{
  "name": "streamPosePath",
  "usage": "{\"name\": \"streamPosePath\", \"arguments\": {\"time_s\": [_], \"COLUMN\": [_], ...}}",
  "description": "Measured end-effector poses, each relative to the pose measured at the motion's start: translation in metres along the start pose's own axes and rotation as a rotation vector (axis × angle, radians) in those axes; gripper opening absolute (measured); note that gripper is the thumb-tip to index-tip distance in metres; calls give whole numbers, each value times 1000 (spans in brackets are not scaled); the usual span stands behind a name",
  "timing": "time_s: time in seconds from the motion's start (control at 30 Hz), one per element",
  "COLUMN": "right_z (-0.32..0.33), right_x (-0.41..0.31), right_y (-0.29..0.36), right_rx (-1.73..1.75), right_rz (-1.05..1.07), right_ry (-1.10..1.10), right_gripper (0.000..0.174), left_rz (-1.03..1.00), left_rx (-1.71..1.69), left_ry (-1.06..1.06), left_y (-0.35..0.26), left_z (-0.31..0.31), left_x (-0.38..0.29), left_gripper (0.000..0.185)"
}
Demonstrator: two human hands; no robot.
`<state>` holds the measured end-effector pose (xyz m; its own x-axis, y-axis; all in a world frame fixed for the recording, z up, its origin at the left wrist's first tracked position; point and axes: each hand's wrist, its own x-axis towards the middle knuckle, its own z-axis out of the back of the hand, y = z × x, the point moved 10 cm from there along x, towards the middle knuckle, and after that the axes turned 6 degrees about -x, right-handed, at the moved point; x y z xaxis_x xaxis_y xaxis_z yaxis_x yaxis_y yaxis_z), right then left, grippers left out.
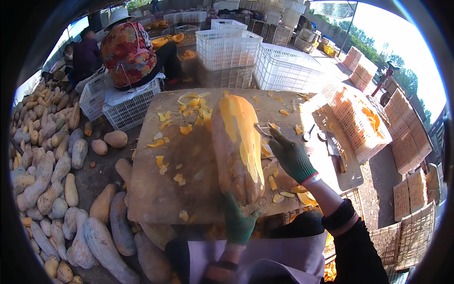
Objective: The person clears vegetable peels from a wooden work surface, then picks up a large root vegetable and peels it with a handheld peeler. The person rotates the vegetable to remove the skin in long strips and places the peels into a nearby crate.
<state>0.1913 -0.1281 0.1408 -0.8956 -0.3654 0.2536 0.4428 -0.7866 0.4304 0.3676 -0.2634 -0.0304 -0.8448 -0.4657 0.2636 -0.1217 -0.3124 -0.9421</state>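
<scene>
A large, long pumpkin-like squash (236, 149) lies lengthwise on a wooden board (152, 198). Its tan rind is gone in yellow strips along the top and right side. My right hand (291, 154), in a green knit glove, grips a metal peeler (263, 130) whose head is at the squash's upper right side. At the near end, my left hand (239, 220), gloved alike, holds the squash with its fingers against the rind and its thumb spread to the right. Some of the left fingers are hidden. Yellow peel scraps (186, 129) lie scattered on the board.
A spoon (308, 133) and a cleaver (332, 147) lie at the board's right, beside a crate (358, 122) of orange pieces. Unpeeled squashes (46, 170) heap on the left. White crates (227, 49) stand beyond the board. A person in a white hat (127, 53) sits far left.
</scene>
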Motion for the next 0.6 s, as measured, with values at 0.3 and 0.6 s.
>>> {"name": "streamPosePath", "arguments": {"time_s": [0.3, 0.6], "right_z": [-99, -11], "right_x": [151, -167], "right_y": [7, 22], "right_rx": [-590, -377], "right_rz": [169, 112], "right_ry": [311, 301], "right_gripper": [45, 50], "left_rz": [21, -81], "left_rx": [-187, -188], "left_ry": [1, -56], "left_y": [23, 2], "left_z": [-25, -47], "left_x": [15, 17], "left_gripper": [125, 117]}}
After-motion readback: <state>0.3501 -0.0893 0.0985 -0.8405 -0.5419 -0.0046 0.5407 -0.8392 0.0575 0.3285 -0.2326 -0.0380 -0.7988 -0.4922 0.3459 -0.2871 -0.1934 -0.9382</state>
